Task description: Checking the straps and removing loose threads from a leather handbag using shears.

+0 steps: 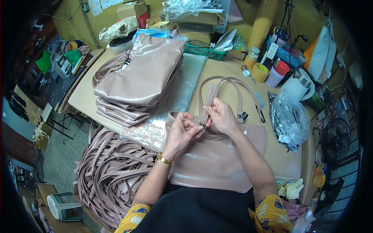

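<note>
Bag strap (210,93), smooth, narrow, leather-like

Both bare forearms slant inward and away from the torso (198,211), the left forearm (150,182) leaning right, the right forearm (253,159) leaning left. The left hand (182,130) angles inward with fingers (184,117) curled and thumb (196,130) pointing rightward in a pinch. The right hand (222,117) sits just beside it, a little farther from the torso, its thumb pressed toward the curled fingers in a pinch grip

Bag (217,163) at table's (223,68) near edge, bag stack (143,73) toward left edge, plastic bundle (289,116) near right edge
</note>
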{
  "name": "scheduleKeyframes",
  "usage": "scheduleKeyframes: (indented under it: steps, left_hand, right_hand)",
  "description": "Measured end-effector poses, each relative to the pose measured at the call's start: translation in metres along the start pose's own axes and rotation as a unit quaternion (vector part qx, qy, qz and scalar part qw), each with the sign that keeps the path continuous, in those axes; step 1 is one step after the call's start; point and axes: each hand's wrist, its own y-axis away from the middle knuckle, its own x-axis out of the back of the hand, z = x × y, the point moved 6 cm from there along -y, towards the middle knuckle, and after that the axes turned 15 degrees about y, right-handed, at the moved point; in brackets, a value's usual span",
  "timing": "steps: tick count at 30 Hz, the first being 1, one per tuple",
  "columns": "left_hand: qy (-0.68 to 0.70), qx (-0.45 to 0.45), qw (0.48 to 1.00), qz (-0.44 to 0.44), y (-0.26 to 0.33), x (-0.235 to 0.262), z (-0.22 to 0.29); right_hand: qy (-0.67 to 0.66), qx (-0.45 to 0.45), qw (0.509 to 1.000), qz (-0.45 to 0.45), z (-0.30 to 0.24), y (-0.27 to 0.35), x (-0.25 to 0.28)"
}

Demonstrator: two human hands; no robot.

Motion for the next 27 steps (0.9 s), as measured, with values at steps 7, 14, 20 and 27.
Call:
scheduleKeyframes:
  steps: [7,14,20,27]
  left_hand:
    - [-0.003,0.002,1.0,-0.017,-0.002,0.003,-0.001]
    - [0.005,0.003,0.999,-0.032,-0.002,0.003,-0.001]
    - [-0.002,-0.021,1.0,0.007,-0.003,0.004,-0.002]
    - [0.06,-0.006,0.997,-0.043,-0.016,0.011,-0.006]
  right_hand:
    - [-0.044,-0.044,0.997,-0.038,0.01,-0.006,-0.004]
    - [-0.087,-0.061,0.992,-0.068,0.015,-0.007,-0.007]
    - [0.088,0.051,0.993,0.056,-0.008,0.009,-0.001]
    - [0.33,0.354,0.856,0.18,-0.022,0.064,-0.013]
